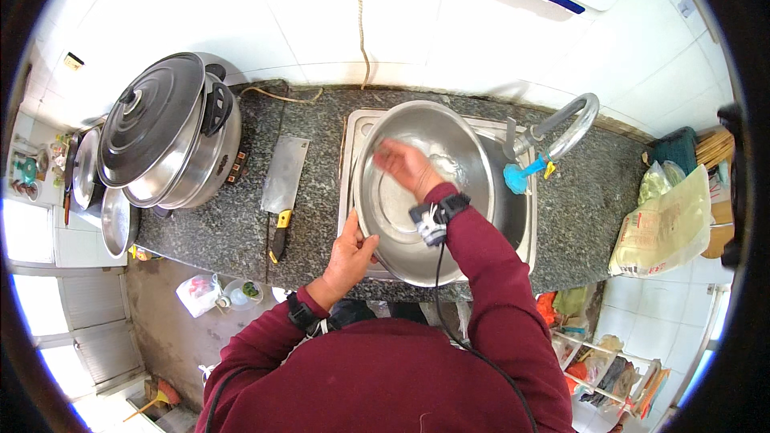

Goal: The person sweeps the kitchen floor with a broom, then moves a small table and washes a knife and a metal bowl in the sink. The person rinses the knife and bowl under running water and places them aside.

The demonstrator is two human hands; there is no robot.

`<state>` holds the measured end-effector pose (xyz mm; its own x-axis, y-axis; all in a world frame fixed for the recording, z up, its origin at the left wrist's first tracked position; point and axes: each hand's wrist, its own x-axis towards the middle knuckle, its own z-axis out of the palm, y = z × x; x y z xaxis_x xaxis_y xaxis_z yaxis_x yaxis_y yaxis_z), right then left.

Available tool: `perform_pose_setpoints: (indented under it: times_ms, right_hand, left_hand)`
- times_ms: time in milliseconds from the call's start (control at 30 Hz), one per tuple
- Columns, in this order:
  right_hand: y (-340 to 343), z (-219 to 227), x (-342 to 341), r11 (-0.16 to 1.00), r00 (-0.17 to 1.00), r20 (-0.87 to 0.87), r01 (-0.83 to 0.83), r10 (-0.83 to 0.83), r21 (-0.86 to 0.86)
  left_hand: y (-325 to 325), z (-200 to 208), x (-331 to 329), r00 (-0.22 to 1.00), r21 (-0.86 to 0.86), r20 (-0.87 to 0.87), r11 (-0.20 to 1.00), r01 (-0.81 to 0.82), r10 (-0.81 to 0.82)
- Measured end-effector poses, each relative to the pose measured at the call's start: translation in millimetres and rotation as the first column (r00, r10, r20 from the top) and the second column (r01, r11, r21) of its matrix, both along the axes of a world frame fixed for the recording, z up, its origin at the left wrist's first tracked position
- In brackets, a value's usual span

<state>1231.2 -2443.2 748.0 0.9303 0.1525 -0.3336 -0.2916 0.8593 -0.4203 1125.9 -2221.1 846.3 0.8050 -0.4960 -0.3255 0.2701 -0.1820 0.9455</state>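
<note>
A wide stainless steel basin [417, 261] rests tilted over the steel sink [521, 232]. At its near left rim, my left hand [349, 258] grips the edge, thumb and fingers on either side. Inside the basin, over its left part, is my right hand [407, 168]. Its fingers are smeared by motion, so whether anything is in them does not show. Some wet shine lies on the basin's inner wall. To the right stands a curved metal faucet [589, 112] with a blue nozzle [516, 179] pointing into the sink.
Left of the sink lies a cleaver [285, 176] with a black and yellow handle. A large steel steamer pot [216, 152] with a dark lid [152, 116] stands farther left. At the right end sits a plastic bag [666, 228]. A cord [357, 16] hangs down the wall.
</note>
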Motion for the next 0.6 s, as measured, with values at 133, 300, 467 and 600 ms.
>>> perform_pose_setpoints:
  times_ms: [133,300,467,600]
  right_hand:
    - [36.6,39.6,-80.8,0.928,0.93,-0.061,-0.367,0.363,-0.069]
    - [-8.8,29.1,-152.7,0.211,0.493,-0.315,-0.748,0.811,-0.629]
    - [-90.2,-37.4,-156.8,-0.653,0.555,-0.71,-0.35,0.433,-0.672]
    - [-119.0,-51.1,-111.5,-0.79,0.918,-0.363,-0.104,0.157,-0.605]
  left_hand:
    - [-2.9,0.2,-3.0,0.999,0.016,0.042,0.999,-0.03,0.029]
    - [-7.8,-1.1,-1.3,0.997,-0.071,0.025,0.995,-0.074,0.076]
    - [-11.6,3.7,0.5,0.993,-0.081,0.084,0.994,-0.073,0.08]
    - [-15.6,7.5,-1.4,0.995,-0.087,0.049,0.992,-0.088,0.092]
